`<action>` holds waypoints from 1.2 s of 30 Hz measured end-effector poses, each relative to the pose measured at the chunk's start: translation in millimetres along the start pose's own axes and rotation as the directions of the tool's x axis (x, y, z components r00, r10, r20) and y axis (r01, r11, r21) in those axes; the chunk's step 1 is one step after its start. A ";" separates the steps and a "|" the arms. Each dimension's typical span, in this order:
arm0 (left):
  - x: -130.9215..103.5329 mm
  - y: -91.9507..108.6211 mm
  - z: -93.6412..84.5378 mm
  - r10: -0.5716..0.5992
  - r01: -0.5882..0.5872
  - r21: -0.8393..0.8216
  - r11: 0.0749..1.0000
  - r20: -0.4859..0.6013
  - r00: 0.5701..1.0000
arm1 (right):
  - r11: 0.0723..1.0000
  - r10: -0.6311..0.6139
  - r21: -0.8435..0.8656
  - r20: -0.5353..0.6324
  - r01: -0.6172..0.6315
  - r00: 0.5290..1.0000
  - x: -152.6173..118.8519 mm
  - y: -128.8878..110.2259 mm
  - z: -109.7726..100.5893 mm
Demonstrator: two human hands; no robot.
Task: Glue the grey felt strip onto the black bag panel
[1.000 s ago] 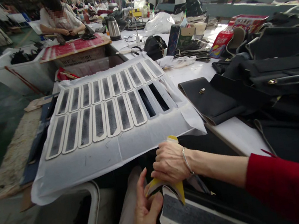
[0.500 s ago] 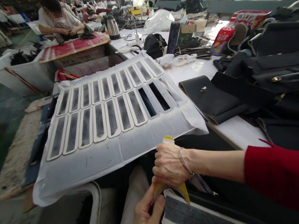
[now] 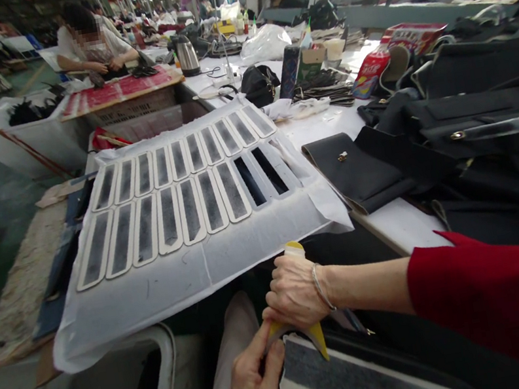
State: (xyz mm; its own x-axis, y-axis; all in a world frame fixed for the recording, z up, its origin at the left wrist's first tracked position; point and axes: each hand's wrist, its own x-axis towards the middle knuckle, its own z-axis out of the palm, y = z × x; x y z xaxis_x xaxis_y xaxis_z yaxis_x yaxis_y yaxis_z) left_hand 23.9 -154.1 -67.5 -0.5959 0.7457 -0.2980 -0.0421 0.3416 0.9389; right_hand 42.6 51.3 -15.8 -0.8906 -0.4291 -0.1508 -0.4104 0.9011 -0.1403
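Note:
My right hand (image 3: 294,293) is closed around a yellow glue bottle (image 3: 314,338), tip pointing down at a long white-edged strip with a dark grey middle (image 3: 350,378) on my lap. My left hand (image 3: 252,388) pinches the near end of that strip, fingers touching the bottle's tip. Just beyond my hands lies a white sheet (image 3: 165,283) carrying two rows of several similar strips (image 3: 179,188); two at the right end of the near row look darker.
Black bag parts (image 3: 360,171) and stacked black bags (image 3: 489,109) fill the table's right side. A white bin (image 3: 158,344) stands at my lower left. Farther back are a kettle (image 3: 187,56), a red box (image 3: 394,49), and a seated person (image 3: 88,44) at another table.
The view has shifted slightly. My right hand has drawn the bottle a little along the strip's end; my left hand still holds the strip.

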 end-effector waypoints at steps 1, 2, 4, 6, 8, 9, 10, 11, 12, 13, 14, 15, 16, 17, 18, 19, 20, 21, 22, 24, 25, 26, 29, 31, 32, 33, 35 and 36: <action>-0.5 0.0 -0.5 0.003 -0.003 0.014 1.000 0.000 1.000 | 1.000 0.009 0.000 0.000 -0.009 1.000 -0.7 -0.5 0.1; -0.8 0.2 -1.0 0.005 -0.005 0.026 1.000 -0.001 1.000 | 1.000 0.018 0.001 0.001 -0.018 1.000 -1.4 -0.8 0.4; -0.8 1.5 -1.8 0.007 -0.007 0.044 0.999 0.001 1.000 | 1.000 0.031 0.005 0.005 -0.031 1.000 -3.0 -1.5 1.1; -0.1 3.3 -1.6 0.017 -0.017 0.051 0.999 0.008 1.000 | 0.999 0.046 0.009 0.010 -0.046 0.999 -5.1 -2.7 2.1; 0.5 4.9 0.0 0.034 -0.034 0.039 0.999 -0.002 0.999 | 0.998 0.064 0.010 0.010 -0.064 0.998 -7.9 -5.0 3.2; 0.6 5.4 1.2 0.043 -0.043 0.023 0.999 -0.021 0.999 | 0.997 0.074 0.008 0.011 -0.074 0.997 -9.6 -6.6 3.9; 0.5 5.6 2.4 0.054 -0.054 0.005 0.999 -0.046 0.997 | 0.996 0.089 0.011 0.010 -0.089 0.996 -11.4 -8.6 4.7; 0.3 5.6 3.4 0.065 -0.066 -0.011 0.998 -0.072 0.995 | 0.994 0.108 0.018 0.009 -0.108 0.994 -13.3 -10.8 5.5; -0.1 5.4 4.0 0.076 -0.078 -0.020 0.997 -0.090 0.993 | 0.991 0.131 0.029 0.009 -0.132 0.991 -15.1 -13.2 6.4; -0.5 5.1 4.1 0.087 -0.089 -0.019 0.996 -0.087 0.992 | 0.987 0.158 0.040 0.009 -0.158 0.987 -16.9 -15.8 7.3; -0.9 4.9 3.5 0.096 -0.096 -0.010 0.995 -0.058 0.994 | 0.981 0.184 0.052 0.010 -0.184 0.983 -18.5 -18.5 8.2; -1.2 5.0 2.4 0.099 -0.099 0.003 0.995 -0.022 0.995 | 0.976 0.209 0.061 0.011 -0.210 0.978 -20.2 -21.3 8.9; -1.2 5.4 0.9 0.096 -0.096 0.013 0.995 0.013 0.995 | 0.971 0.231 0.066 0.013 -0.231 0.973 -21.7 -24.1 9.6; -0.9 6.5 -0.7 0.087 -0.088 0.016 0.996 0.039 0.995 | 0.966 0.248 0.067 0.018 -0.249 0.969 -23.3 -27.0 10.2; -0.3 8.3 -2.5 0.076 -0.077 0.008 0.997 0.057 0.995 | 0.961 0.266 0.070 0.023 -0.267 0.964 -24.9 -29.9 10.8; 0.9 10.8 -4.1 0.064 -0.063 -0.014 0.998 0.075 0.995 | 0.955 0.287 0.072 0.030 -0.288 0.958 -26.6 -32.8 11.3; 2.5 13.8 -5.7 0.053 -0.048 -0.053 0.997 0.101 0.994 | 0.948 0.308 0.075 0.036 -0.310 0.951 -28.2 -35.6 11.7; 4.7 17.2 -7.1 0.044 -0.029 -0.105 0.994 0.140 0.989 | 0.941 0.328 0.078 0.042 -0.331 0.944 -29.8 -38.3 12.0; 7.3 20.7 -8.3 0.037 -0.007 -0.164 0.986 0.184 0.982 | 0.933 0.347 0.082 0.047 -0.350 0.937 -31.4 -40.7 12.3; 13.3 26.5 -10.3 0.038 0.033 -0.269 0.963 0.256 0.966 | 0.918 0.382 0.096 0.056 -0.386 0.923 -34.6 -44.3 12.1; 16.2 28.2 -10.9 0.042 0.044 -0.301 0.953 0.271 0.962 | 0.911 0.392 0.110 0.061 -0.397 0.918 -36.5 -45.3 11.6; 18.9 29.0 -11.3 0.036 0.051 -0.309 0.950 0.270 0.962 | 0.905 0.400 0.127 0.069 -0.406 0.914 -38.7 -45.6 11.0; 23.8 26.7 -11.3 -0.037 0.102 -0.253 0.962 0.249 0.968 | 0.874 0.422 0.216 0.104 -0.435 0.901 -49.1 -42.3 9.8; 24.6 23.5 -10.5 -0.094 0.160 -0.246 0.956 0.258 0.962 | 0.816 0.475 0.301 0.138 -0.494 0.869 -58.6 -36.8 10.7; 24.6 22.0 -10.0 -0.103 0.177 -0.262 0.949 0.274 0.956 | 0.766 0.518 0.348 0.161 -0.540 0.840 -63.3 -33.5 11.5; 24.6 20.7 -9.4 -0.102 0.186 -0.281 0.941 0.288 0.952 | 0.703 0.565 0.399 0.190 -0.589 0.803 -67.6 -30.2 12.4; 24.5 18.2 -8.2 -0.103 0.192 -0.298 0.935 0.291 0.951 | 0.555 0.630 0.509 0.260 -0.659 0.732 -73.4 -24.3 12.7; 24.6 17.0 -7.7 -0.109 0.194 -0.294 0.936 0.283 0.953 | 0.484 0.635 0.568 0.296 -0.666 0.714 -74.7 -22.1 11.7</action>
State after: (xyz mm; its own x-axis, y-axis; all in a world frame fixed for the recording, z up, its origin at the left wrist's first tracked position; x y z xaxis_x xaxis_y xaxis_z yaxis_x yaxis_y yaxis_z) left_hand 2.4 -134.4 -57.6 -0.3366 0.8351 -0.4351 -0.3906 0.2966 0.8715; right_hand 120.5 62.7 -12.8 -0.8380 0.2473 -0.4864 0.5060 0.6859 -0.5230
